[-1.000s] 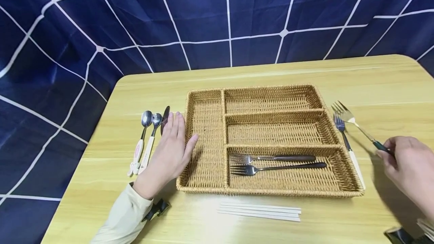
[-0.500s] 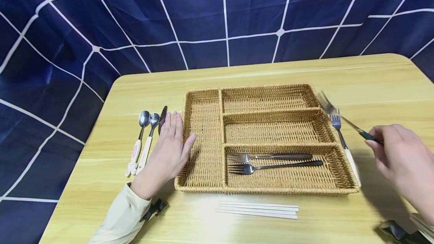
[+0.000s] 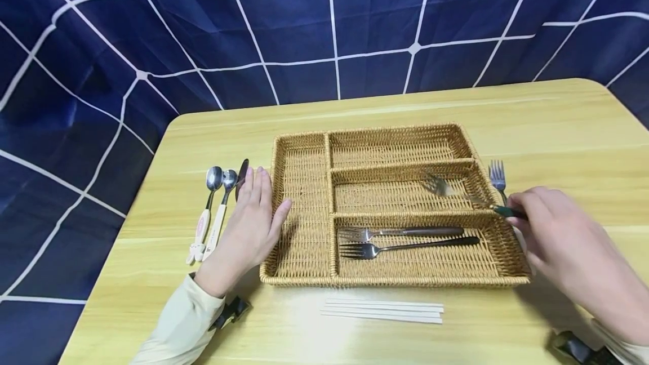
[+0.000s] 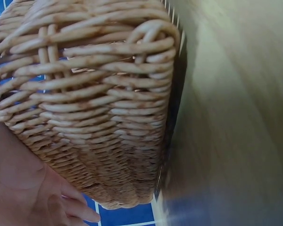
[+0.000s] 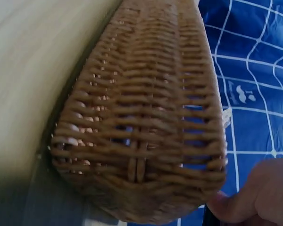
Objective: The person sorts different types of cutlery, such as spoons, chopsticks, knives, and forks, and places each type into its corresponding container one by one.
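Green-handled fork [image 3: 479,201] (head blurred) | tines leftward | over wicker tray [image 3: 306,207], middle compartment

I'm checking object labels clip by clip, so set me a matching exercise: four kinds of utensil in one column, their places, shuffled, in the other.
Things
1. Green-handled metal fork
2. Slim white straight sticks
3. Two dark-handled metal forks
4. Two pale-handled metal spoons

Places
A. In the nearest right-hand compartment of the rectangular tan wicker tray
B. On the pale wood-grain table, left of the tray
C. In the right hand
D. On the table, on the wearer's side of the tray

Pairs: 1-C, 2-D, 3-A, 4-B
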`<state>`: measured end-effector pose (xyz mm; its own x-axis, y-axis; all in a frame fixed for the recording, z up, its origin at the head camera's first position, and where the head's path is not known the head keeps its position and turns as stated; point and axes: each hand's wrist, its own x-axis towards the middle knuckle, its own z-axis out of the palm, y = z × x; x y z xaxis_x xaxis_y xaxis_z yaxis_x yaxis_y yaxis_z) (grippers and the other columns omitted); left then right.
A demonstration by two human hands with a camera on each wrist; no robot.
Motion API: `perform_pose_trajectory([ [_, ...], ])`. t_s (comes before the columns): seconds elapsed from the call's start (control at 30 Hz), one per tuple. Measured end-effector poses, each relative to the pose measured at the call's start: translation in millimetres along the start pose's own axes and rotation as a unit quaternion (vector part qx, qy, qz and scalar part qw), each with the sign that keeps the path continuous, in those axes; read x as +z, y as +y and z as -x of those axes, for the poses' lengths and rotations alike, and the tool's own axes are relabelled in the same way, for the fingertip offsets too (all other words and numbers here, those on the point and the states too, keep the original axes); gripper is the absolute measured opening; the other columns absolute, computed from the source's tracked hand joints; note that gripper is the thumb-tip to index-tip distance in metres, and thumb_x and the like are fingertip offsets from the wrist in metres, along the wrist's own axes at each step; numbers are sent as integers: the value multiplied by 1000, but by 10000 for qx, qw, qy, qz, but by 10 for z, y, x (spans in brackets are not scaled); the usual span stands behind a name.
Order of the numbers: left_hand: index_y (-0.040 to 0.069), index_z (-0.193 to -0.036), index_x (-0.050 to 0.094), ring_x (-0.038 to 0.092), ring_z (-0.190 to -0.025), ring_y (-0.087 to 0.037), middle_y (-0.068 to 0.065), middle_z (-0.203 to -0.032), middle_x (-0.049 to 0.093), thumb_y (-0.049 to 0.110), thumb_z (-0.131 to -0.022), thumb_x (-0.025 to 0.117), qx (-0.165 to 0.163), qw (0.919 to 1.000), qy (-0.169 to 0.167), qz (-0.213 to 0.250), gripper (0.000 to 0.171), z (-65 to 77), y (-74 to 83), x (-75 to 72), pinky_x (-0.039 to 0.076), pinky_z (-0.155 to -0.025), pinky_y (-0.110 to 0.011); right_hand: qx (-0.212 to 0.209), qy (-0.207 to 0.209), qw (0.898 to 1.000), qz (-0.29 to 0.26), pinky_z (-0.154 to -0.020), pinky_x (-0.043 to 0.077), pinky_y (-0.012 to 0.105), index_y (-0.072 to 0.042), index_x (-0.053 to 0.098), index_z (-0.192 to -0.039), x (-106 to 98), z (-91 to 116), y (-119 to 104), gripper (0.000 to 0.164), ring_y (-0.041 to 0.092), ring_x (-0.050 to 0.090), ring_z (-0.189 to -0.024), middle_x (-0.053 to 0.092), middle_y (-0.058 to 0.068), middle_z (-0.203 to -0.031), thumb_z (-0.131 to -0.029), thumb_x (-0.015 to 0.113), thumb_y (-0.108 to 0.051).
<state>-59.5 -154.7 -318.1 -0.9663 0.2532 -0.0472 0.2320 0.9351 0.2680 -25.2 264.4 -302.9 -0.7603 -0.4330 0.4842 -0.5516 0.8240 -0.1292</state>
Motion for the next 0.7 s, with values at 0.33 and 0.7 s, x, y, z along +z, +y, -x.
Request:
perform_pose_trajectory([
  [0.33,-12,-148,3,-8,-145,-38,-27,-155,-2,49,-104,19,7,10000,39,-59,77,-3,3,8,6,-119,-47,-870,-522,9948,-69,-68,42,47,6,52,-96,93,-16,-271,38,32,48,-79,51,12,-88,-58,47,11],
  [0.7,-11,-148,2,-10,-144,-36,-26,-155,-3,48,-104,20,-45,10000,13,-55,76,16,10,1,4,-119,-46,-1386,-1425,9797,-276,-70,45,42,-1,53,-99,200,-80,-465,62,24,46,-84,50,6,-93,-42,64,21],
])
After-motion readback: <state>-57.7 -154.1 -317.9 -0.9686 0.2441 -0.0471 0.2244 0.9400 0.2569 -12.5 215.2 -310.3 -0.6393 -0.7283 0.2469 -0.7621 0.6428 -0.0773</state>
